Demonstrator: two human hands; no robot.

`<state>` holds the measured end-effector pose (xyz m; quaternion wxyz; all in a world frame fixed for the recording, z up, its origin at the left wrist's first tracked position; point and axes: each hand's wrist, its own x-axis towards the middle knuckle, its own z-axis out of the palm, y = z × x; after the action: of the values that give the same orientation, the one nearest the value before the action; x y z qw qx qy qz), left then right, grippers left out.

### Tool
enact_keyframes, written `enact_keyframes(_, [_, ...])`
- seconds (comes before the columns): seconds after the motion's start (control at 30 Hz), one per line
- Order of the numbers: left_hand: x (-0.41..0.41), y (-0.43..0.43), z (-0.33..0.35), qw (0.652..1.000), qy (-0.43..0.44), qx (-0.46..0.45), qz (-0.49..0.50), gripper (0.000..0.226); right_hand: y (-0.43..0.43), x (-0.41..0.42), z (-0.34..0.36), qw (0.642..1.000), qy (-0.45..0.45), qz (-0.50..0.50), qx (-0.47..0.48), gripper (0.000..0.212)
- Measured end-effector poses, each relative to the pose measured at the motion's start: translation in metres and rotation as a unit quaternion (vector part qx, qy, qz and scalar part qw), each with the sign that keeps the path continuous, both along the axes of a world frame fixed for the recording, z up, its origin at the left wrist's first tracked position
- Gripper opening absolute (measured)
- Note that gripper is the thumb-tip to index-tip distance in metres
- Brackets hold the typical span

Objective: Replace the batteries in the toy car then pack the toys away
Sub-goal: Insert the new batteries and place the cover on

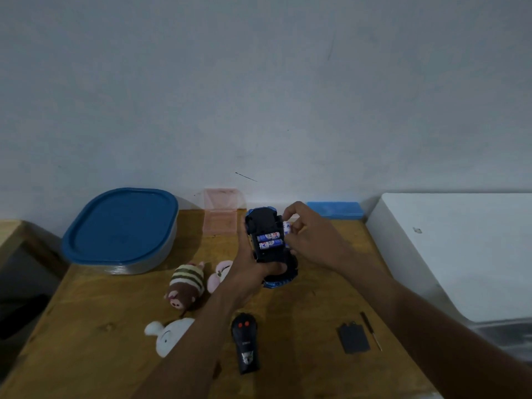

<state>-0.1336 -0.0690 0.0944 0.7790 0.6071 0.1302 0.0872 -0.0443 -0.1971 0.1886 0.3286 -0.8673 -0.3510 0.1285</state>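
Head view. Left hand (pixel 253 269) grips the blue-and-black plastic toy car (pixel 267 243) from below, held upside down above the wooden table (pixel 302 306), battery bay facing up. Bay holds two blue-and-white cylindrical batteries (pixel 270 240) side by side. Right hand (pixel 308 240) is closed on a third blue-and-white battery (pixel 287 228), pinched in the fingertips at the bay's right edge, touching the car.

Containers: large grey tub with blue oval lid (pixel 121 231), far left on table, lid on; contents not visible. Small pink translucent case (pixel 220 217), open, by the wall; contents cannot be made out. Blue flat box (pixel 335 210), by the wall, right of car, shut.

Loose on table: striped brown plush toy (pixel 185 283), pink plush toy (pixel 220 272) just beside it, white plush toy (pixel 168 335) nearer. Black remote control with two red buttons (pixel 244 344), centre. Dark rectangular battery cover (pixel 353 337) and thin screwdriver (pixel 371 331) just beside each other, right.
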Motion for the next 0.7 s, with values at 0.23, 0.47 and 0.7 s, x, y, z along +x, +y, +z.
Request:
enact_keyframes(0.23, [0.004, -0.005, 0.000, 1.000, -0.004, 0.006, 0.009, 0.119, -0.001, -0.009, -0.010, 0.996, -0.004, -0.086, -0.006, 0.022])
enact_keyframes(0.47, [-0.002, -0.007, 0.006, 1.000, -0.009, 0.014, 0.008, 0.119, -0.001, -0.019, -0.012, 0.992, -0.033, -0.113, -0.053, 0.023])
enact_keyframes(0.7, [-0.015, -0.005, 0.019, 0.998, -0.007, 0.050, -0.033, 0.119, -0.003, -0.015, -0.015, 0.994, 0.028, -0.092, -0.048, 0.017])
